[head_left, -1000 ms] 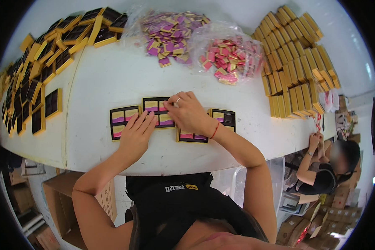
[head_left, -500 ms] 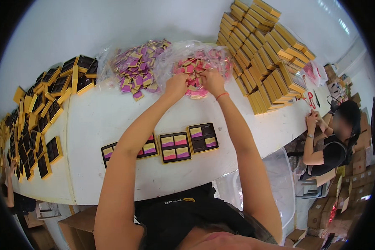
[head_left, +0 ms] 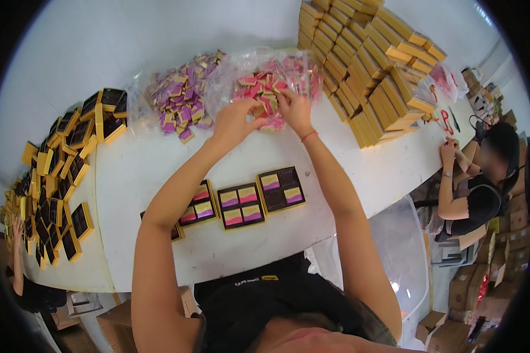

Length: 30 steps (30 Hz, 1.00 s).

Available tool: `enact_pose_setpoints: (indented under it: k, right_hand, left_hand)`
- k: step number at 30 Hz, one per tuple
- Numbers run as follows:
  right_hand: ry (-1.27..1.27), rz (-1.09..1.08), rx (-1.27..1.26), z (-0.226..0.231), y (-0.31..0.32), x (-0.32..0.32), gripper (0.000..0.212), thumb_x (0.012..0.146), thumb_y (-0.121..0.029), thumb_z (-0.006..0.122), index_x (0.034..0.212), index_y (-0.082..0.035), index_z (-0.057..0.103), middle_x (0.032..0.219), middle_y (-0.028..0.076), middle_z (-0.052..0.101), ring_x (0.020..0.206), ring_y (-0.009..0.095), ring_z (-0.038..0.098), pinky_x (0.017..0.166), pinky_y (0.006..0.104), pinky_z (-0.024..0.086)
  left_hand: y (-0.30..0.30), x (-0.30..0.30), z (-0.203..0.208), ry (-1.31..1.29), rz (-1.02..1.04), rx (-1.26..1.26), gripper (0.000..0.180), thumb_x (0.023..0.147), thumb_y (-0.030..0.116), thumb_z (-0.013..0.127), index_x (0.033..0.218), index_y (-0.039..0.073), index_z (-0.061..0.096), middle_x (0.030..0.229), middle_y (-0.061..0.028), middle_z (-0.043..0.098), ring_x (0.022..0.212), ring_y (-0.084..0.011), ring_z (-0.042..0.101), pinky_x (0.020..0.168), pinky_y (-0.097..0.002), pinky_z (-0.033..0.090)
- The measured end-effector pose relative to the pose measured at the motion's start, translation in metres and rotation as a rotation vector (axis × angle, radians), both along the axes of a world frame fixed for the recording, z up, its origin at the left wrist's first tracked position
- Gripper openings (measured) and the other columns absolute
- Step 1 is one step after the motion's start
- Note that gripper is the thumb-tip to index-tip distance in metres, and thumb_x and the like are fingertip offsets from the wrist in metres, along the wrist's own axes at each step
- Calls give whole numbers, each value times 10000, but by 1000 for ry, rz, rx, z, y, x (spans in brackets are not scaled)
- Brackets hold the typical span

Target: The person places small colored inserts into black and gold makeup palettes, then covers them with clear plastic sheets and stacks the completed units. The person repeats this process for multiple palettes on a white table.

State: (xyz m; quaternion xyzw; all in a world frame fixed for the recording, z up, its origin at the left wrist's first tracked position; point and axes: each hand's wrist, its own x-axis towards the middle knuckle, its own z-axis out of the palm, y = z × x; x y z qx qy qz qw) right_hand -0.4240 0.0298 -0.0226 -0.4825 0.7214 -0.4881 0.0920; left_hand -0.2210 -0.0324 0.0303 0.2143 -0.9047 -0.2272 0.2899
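Both hands are at a pile of small pink-and-gold wrapped squares [head_left: 262,82] on a clear plastic bag. My left hand [head_left: 235,122] curls at its near left edge, thumb and fingers around pink-and-gold pieces. Thumb and fingertips of my right hand [head_left: 295,112] are closed on a piece at the pile's near right side. Closer to me stand shallow black-and-gold boxes. The right box [head_left: 272,201] has purple-and-gold squares in two opposite compartments, the other two bare. The middle box [head_left: 241,226] is filled with pink and purple squares. A left box [head_left: 201,221] is partly behind my left forearm.
Purple-and-gold squares [head_left: 182,97] lie in another clear bag to the left. Open boxes [head_left: 59,159] heap up at far left, near another person's hand [head_left: 17,229]. Stacked gold boxes [head_left: 359,70] rise at the back right. A co-worker [head_left: 474,182] sits right, near red scissors [head_left: 446,120].
My left hand has drawn back slightly from the pink pile, its thumb now spread lower. The right hand stays at the pile. The whole view has shifted a little.
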Motion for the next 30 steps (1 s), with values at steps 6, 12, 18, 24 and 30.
enact_pose_setpoints:
  k: [6,12,18,24,30]
  right_hand:
    - [-638,469,-3,39,91,33,218,934,-63,572,1136,-26,646,1036,71,694,867,150,673,710,292,527]
    - [-280,571,198,26,161,58,227,904,-5,632,1126,-53,638,972,48,694,841,127,654,668,262,477]
    - [167,498,159,28,165,61,292,844,13,678,1126,-65,673,859,53,654,776,165,607,698,288,489]
    - [186,523,145,24,171,54,270,825,13,688,1079,-75,717,860,61,621,836,211,615,721,321,521]
    - [497,441,82,10,188,61,252,810,-3,708,1050,-76,728,1001,39,613,846,201,602,728,305,494]
  left_hand:
    - [86,75,-30,-121,-292,86,450,772,292,796,1172,130,670,929,-69,668,854,-254,649,754,-356,527]
    - [119,84,-41,-134,-351,-7,497,766,251,781,1227,136,637,955,-52,595,921,-254,596,767,-370,511]
    - [134,91,-42,-172,-352,-146,596,798,242,748,1320,45,541,1254,-108,559,1100,-292,561,913,-398,473]
    - [165,105,-56,-374,-318,-482,590,874,210,650,1391,-13,469,1476,-170,435,1335,-311,456,1128,-451,326]
    - [167,100,-57,-322,-325,-386,552,879,186,626,1368,-31,490,1427,-176,497,1340,-309,458,1156,-469,285]
